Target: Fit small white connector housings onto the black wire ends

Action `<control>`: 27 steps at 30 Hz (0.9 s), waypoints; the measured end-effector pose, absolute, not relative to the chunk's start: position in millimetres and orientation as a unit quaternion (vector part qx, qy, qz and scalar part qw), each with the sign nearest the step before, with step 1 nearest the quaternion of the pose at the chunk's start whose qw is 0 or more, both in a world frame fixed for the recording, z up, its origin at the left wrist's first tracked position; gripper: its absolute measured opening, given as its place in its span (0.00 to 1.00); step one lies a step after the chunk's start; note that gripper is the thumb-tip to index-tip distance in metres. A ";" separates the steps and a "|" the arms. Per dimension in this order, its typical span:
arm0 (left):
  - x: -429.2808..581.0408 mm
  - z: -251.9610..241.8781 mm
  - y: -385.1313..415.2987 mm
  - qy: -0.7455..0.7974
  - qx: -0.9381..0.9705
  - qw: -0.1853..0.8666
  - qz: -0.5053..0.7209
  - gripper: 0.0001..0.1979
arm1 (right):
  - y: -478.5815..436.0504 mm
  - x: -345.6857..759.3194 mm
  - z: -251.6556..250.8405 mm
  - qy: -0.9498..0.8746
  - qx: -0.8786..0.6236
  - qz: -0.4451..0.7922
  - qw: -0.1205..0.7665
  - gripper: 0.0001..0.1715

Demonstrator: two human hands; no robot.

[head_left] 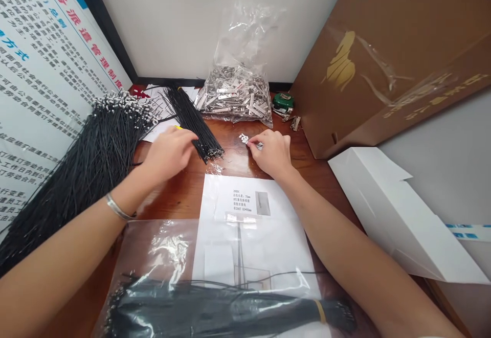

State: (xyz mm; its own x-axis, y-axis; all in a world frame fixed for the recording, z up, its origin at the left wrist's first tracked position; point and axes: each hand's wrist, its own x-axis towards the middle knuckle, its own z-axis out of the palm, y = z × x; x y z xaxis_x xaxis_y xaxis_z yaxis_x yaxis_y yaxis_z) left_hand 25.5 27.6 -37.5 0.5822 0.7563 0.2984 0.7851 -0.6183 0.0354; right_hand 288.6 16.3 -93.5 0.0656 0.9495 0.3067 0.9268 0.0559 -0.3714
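My right hand (pixel 271 153) is closed, thumb and forefinger pinched together at a small pile of white plastic pieces (pixel 243 137) on the table. One small white piece seems to be between the fingertips. To the left, my left hand (pixel 171 153) hovers beside a bundle of thin black wires (pixel 194 123) with bare metallic ends. Its fingers are loosely bent and slightly blurred, with nothing visible in them. Under both forearms, a printed sheet (pixel 222 195) with a small picture lies on the table, partly beneath a clear bag (pixel 153 241) of banded black wires (pixel 230 307).
A large heap of black wires with white tips (pixel 103 138) leans at the left. Against the wall stands a clear bag of metal strips (pixel 236 95). Beside it are a green tape measure (pixel 283 102), a brown box (pixel 368 57) and a white folded carton (pixel 399 215).
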 end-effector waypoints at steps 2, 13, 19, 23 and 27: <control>39.6 -47.4 25.0 -0.406 -0.903 0.050 -0.133 0.15 | 15.9 288.6 -94.3 -0.686 -0.685 0.018 0.244 0.11; 50.4 -67.4 36.8 -0.330 -0.924 0.116 -0.155 0.15 | 14.1 286.9 -90.5 -0.707 -0.671 -0.023 0.222 0.12; 47.1 -69.1 37.6 -0.311 -0.925 0.149 -0.160 0.16 | 12.8 283.9 -87.2 -0.701 -0.683 -0.031 0.202 0.13; 46.9 -68.9 35.4 -0.308 -0.926 0.151 -0.155 0.16 | 12.1 282.7 -86.3 -0.695 -0.690 -0.033 0.198 0.14; 45.8 -68.4 33.2 -0.309 -0.929 0.130 -0.155 0.16 | 10.5 280.4 -85.2 -0.702 -0.680 -0.043 0.206 0.14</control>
State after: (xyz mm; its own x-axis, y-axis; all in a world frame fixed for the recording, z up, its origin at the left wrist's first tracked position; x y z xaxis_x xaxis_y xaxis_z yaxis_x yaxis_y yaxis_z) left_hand 45.8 33.2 -68.4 0.7608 0.5343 0.3684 0.6148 -0.7751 -0.1455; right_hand 280.4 10.5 -85.2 0.0101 0.9377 0.3473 0.9728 0.0711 -0.2204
